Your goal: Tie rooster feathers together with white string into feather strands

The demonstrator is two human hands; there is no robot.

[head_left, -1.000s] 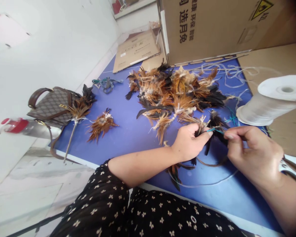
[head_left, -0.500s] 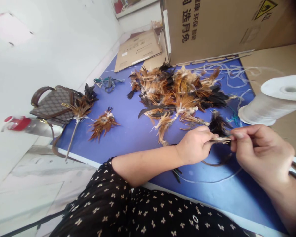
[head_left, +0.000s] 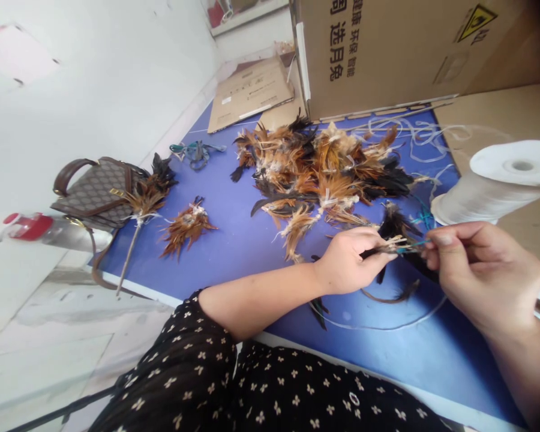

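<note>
Low over the front of the blue table, my left hand is closed on a small bunch of feathers, their pale quill ends pointing right. Pinched between the thumb and finger of my right hand is a blue-green string, which runs to the quills. Just behind the hands lie dark feathers. A loose feather rests on the table below them, beside a curved clear strip. What the lower fingers of my right hand hold, if anything, is hidden.
A heap of brown and black feather bundles covers the table's middle. To its right stands a white spool; behind is a large cardboard box. Left are a small bundle, a feather duster, a handbag and a bottle.
My right hand has shifted slightly right of my left, and more blue-green string shows between them. My left hand has turned a little, showing the quill ends more. The view has shifted slightly.
</note>
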